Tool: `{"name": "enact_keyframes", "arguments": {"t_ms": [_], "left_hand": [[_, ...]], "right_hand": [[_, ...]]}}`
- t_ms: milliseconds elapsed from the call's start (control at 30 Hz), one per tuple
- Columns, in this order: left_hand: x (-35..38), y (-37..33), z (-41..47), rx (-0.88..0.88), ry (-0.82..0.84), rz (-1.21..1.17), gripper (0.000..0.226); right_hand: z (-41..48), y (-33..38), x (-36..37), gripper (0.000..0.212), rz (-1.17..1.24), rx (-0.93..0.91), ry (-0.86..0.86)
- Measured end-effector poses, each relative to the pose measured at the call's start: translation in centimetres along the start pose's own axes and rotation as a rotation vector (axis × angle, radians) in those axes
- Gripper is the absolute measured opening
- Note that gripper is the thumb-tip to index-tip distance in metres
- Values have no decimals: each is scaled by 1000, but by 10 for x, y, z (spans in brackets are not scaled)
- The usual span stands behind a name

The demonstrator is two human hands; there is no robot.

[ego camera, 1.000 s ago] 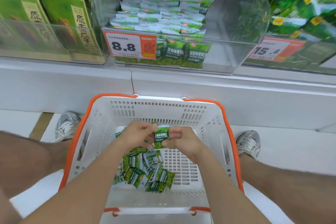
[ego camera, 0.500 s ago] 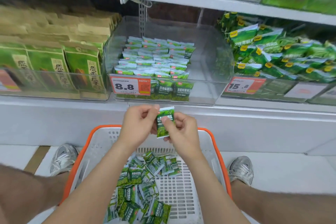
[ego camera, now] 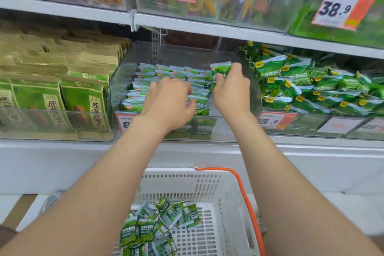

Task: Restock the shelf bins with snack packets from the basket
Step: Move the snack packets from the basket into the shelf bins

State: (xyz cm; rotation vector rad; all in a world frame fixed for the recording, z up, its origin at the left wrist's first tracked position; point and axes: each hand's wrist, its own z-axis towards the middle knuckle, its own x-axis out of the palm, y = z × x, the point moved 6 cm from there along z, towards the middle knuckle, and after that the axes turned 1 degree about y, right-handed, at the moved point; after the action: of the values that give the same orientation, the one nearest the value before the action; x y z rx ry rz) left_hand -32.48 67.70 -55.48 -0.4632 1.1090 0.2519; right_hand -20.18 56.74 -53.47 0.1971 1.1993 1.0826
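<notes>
The right hand pinches one snack packet at its fingertips. Just left of it, the left hand lies palm-down on the rowed packets in the clear bin (whether it grips any cannot be told). Below both wrists, the basket holds loose packets.

Basket on floor before shelf; loose packets heaped in its left part. Middle bin on shelf, behind basket. Packet rows in bin's left part. Left hand over front rows. Right hand right of rows, pinching packet above them. Carton bin left, bag bin right.
</notes>
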Motion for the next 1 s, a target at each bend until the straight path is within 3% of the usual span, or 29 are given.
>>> {"name": "enact_keyframes", "arguments": {"t_ms": [100,200,367,533,667,767,833,933,1000], "left_hand": [[26,11,12,-19,345,-5,53],[41,18,15,-56,541,-39,62],[43,16,13,-57,564,-50,64],[40,15,12,-65,556,-58,63],[39,14,11,-63,538,-55,62],[39,14,11,-55,523,-52,61],[39,14,11,-50,513,-51,61],[40,15,11,-39,472,-62,62],[38,14,10,-18,404,-66,62]], "right_hand": [[36,-8,27,45,-168,71,123],[62,-19,48,53,-313,127,192],[96,-36,79,58,-410,181,301],[105,-40,100,53,-589,80,411],[110,-45,100,76,-530,171,333],[105,-42,101,97,-438,208,364],[101,-43,103,89,-453,192,408],[93,-41,98,49,-507,127,472],[84,-35,88,39,-475,109,482]]}}
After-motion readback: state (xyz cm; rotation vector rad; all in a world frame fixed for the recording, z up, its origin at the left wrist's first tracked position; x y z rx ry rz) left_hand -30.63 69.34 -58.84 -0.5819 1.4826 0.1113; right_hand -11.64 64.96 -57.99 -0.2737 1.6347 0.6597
